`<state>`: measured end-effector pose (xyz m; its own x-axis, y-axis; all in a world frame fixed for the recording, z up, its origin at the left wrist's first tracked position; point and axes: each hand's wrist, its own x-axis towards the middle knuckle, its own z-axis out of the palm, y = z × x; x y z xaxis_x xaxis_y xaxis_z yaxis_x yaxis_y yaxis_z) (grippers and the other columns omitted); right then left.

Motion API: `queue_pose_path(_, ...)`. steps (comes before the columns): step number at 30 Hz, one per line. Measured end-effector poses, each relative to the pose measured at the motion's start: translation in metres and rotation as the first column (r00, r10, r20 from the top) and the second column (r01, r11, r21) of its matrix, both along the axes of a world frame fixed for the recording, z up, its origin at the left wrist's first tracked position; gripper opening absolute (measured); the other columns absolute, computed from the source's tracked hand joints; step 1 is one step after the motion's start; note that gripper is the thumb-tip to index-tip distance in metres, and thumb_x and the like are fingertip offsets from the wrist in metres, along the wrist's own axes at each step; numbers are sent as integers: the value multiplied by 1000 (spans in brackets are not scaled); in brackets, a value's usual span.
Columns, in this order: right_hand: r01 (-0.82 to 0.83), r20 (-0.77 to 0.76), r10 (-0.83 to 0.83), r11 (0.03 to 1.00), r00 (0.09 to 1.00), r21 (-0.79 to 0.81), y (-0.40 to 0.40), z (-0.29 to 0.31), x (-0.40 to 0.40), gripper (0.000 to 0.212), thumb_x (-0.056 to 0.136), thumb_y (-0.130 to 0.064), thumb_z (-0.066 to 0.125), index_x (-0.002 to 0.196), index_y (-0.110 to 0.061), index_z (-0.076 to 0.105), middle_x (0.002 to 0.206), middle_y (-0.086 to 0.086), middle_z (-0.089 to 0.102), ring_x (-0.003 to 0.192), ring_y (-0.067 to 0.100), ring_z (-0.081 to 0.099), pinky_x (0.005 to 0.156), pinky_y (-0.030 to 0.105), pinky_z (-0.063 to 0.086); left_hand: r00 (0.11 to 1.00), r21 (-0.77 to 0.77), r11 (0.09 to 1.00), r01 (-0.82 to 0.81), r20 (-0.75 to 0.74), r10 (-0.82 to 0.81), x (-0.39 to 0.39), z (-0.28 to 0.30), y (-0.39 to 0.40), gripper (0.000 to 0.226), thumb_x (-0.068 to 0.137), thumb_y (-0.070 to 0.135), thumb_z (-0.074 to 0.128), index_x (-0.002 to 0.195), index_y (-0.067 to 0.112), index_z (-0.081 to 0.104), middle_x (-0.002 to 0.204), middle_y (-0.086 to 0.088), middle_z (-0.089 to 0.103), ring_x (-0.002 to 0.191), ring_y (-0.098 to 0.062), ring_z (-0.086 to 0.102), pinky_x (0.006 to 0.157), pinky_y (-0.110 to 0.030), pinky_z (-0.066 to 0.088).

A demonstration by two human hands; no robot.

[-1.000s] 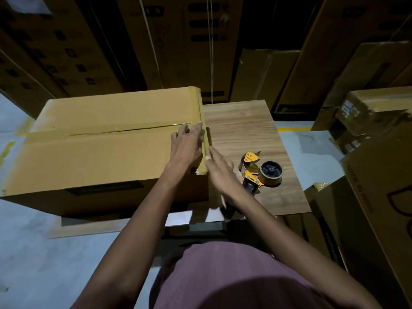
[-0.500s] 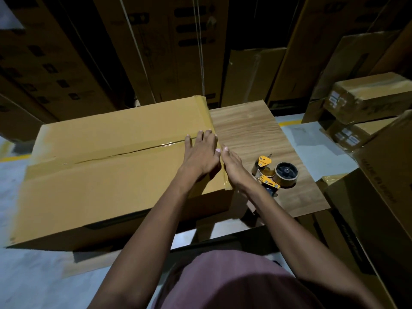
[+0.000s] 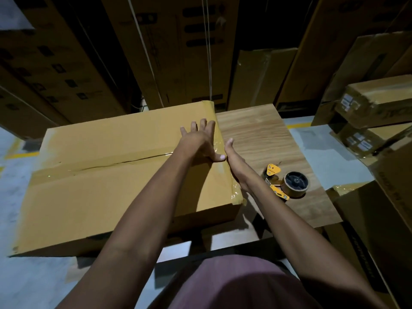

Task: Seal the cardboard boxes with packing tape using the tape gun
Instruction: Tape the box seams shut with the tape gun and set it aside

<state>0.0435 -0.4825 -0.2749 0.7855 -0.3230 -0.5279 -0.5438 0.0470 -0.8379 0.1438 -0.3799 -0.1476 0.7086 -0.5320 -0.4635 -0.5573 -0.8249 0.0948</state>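
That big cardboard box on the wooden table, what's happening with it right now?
A person is smoothing packing tape along the right edge of the cardboard box. The left hand lies flat on the box top by that edge, fingers spread, and the right hand runs flat along the box's right side. The centre seam already carries tape. The tape gun lies unheld on the wooden table, just right of the right arm.

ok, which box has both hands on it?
The big box on the wood table, its centre seam taped. Left hand lies flat on top, right hand at its right edge. The boxes at right sit untouched.
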Motion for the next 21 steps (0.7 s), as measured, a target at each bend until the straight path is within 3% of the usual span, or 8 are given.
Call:
queue_pose_path(2, 0, 10, 0, 1000, 1000, -2, -3, 19, 8, 120, 47, -115, 20, 152, -59, 32, 167, 10, 29, 152, 34, 31, 118, 69, 27, 999, 38, 999, -37, -33, 39, 7, 0, -4, 143, 65, 67, 83, 160, 27, -16, 168, -1, -21, 154, -40, -12, 120, -68, 4)
queue_pose_path(4, -4, 24, 6, 998, 1000, -66, 6, 63, 0, 125, 50, -114, 16, 159, -53, 18, 172, 7, 18, 157, 32, 17, 121, 69, 22, 994, 62, 996, -64, -83, 69, 13, 1, -4, 148, 62, 67, 84, 158, 31, -22, 165, 1, -30, 152, -43, -18, 118, -69, 6)
queue_pose_path(8, -171, 70, 177, 982, 982, -83, 12, 67, -30, 91, 74, -100, 7, 156, -60, 5, 173, -5, -8, 159, 27, -12, 123, 69, 6, 987, 108, 991, -85, -126, 99, 17, 0, -10, 153, 60, 63, 88, 155, 34, -28, 162, 1, -37, 149, -45, -25, 120, -68, 8)
queue_pose_path(10, -205, 92, 211, 976, 973, -70, 6, 51, -31, 79, 77, -97, 7, 151, -68, 3, 172, -9, -14, 159, 27, -15, 123, 69, 5, 986, 129, 986, -103, -114, 118, 19, -3, -15, 154, 59, 62, 89, 154, 36, -30, 161, 2, -38, 148, -46, -26, 120, -69, 10)
queue_pose_path(13, -218, 66, 227, 968, 972, -127, -2, 46, -11, 64, 97, -78, 8, 157, -59, 2, 172, -6, -18, 158, 28, -16, 122, 68, -2, 982, 158, 977, -142, -104, 160, 19, -4, -19, 155, 59, 59, 90, 153, 38, -31, 160, 2, -40, 149, -45, -25, 120, -68, 13)
queue_pose_path(21, -198, 74, 206, 975, 976, -104, -14, 52, 56, 69, 94, -82, 8, 158, -56, 3, 172, -1, -17, 157, 24, -21, 120, 71, -6, 969, 216, 955, -202, -98, 227, 16, -4, -27, 155, 62, 53, 92, 151, 39, -34, 159, 4, -42, 149, -45, -26, 120, -66, 16)
